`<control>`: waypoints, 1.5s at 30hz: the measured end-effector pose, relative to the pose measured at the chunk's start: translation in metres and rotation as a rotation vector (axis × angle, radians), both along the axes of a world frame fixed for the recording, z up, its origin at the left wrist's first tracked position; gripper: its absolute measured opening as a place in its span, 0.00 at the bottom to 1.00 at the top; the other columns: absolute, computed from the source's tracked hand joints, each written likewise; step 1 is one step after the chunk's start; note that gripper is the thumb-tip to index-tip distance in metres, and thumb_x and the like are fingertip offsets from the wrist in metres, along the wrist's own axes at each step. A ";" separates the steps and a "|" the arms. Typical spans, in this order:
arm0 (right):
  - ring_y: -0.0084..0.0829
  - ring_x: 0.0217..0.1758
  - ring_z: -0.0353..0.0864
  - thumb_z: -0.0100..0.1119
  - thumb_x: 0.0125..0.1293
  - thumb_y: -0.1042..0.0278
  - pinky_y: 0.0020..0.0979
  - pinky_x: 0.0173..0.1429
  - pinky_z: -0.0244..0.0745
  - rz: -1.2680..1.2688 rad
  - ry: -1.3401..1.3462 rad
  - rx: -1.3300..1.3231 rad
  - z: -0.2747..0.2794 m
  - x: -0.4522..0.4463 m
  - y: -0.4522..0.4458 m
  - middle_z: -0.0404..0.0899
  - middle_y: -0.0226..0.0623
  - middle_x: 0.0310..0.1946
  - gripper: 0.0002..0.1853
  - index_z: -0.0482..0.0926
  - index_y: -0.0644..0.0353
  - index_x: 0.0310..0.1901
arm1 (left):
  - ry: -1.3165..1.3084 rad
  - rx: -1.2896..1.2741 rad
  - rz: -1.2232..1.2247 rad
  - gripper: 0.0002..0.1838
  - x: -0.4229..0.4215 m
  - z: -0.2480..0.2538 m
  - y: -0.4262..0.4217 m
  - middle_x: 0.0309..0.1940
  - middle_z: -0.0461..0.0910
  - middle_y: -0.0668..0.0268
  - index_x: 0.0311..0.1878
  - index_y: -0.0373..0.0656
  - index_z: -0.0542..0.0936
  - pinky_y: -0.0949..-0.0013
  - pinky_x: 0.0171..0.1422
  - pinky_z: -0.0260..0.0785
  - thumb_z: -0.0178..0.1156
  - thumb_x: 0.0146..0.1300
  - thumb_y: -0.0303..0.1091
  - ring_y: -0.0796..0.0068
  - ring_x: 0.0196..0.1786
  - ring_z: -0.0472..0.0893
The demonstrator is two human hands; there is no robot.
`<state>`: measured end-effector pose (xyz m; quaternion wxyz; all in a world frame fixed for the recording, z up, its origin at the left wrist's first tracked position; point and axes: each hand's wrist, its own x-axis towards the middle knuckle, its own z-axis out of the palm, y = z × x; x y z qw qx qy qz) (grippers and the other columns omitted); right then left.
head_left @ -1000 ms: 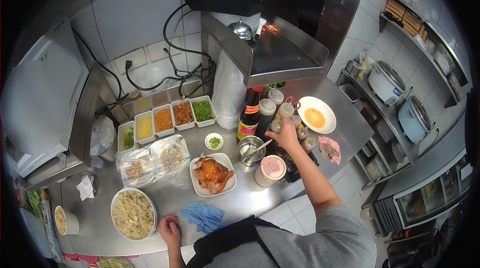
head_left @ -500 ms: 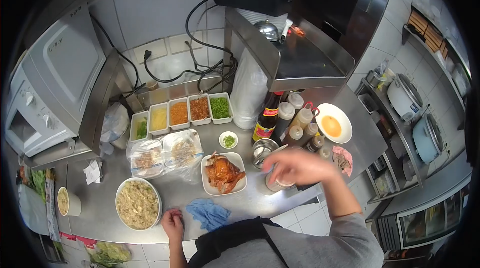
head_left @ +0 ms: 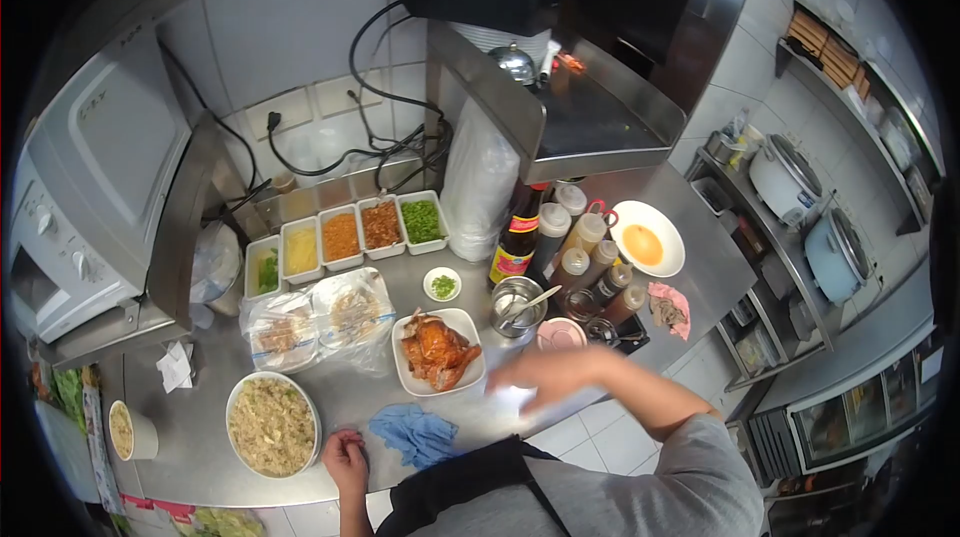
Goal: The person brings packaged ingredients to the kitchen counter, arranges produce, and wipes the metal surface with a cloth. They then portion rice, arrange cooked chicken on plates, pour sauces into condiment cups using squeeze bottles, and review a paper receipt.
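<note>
My right hand (head_left: 548, 377) hovers over the steel counter, right of a white square dish (head_left: 407, 380) with a roast chicken piece (head_left: 437, 353). Its fingers point left and look apart, though slightly blurred, and nothing shows in them. Just beyond it are a round jar with a pinkish top (head_left: 561, 335) and a steel pot (head_left: 507, 320) with a spoon in it. My left hand (head_left: 346, 457) rests at the counter's near edge, fingers curled in with nothing visible inside. It lies between a white bowl (head_left: 318, 437) of fried rice (head_left: 270, 425) and a crumpled blue cloth (head_left: 413, 433).
White tubs of toppings (head_left: 381, 224) line the back, with plastic-bagged food (head_left: 320, 319) before them. A small dish of chopped greens (head_left: 442, 284), a dark sauce bottle (head_left: 515, 242), squeeze bottles (head_left: 588, 232) and a bowl of beaten egg (head_left: 643, 242) stand around. A microwave (head_left: 90, 187) is left.
My right hand has moved left and nearer to me, away from above the jar toward the chicken dish. The view has shifted slightly. My left hand stays at the counter edge.
</note>
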<state>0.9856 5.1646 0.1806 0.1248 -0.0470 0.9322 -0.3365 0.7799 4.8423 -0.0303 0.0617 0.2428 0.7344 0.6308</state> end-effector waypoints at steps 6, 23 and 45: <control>0.44 0.44 0.80 0.72 0.44 0.55 0.38 0.50 0.74 -0.848 0.157 0.558 0.053 -0.006 0.145 0.80 0.48 0.37 0.28 0.79 0.63 0.45 | 0.002 -0.007 0.000 0.08 0.001 0.009 0.002 0.25 0.77 0.62 0.32 0.33 0.75 0.77 0.33 0.70 0.45 0.57 0.16 0.78 0.25 0.76; 0.41 0.64 0.63 0.75 0.29 0.42 0.48 0.65 0.53 -0.496 0.104 0.832 0.013 -0.041 0.230 0.76 0.41 0.49 0.46 0.75 0.55 0.54 | 0.018 -0.032 0.051 0.08 0.003 0.007 0.006 0.23 0.76 0.63 0.31 0.32 0.75 0.77 0.30 0.69 0.44 0.56 0.16 0.79 0.23 0.75; 0.39 0.40 0.82 0.77 0.30 0.54 0.34 0.48 0.74 -1.172 0.633 0.361 0.067 0.009 0.194 0.81 0.47 0.37 0.37 0.78 0.68 0.44 | 0.468 0.104 -0.199 0.10 0.030 0.125 0.091 0.30 0.77 0.55 0.30 0.35 0.77 0.68 0.39 0.70 0.49 0.48 0.14 0.60 0.34 0.78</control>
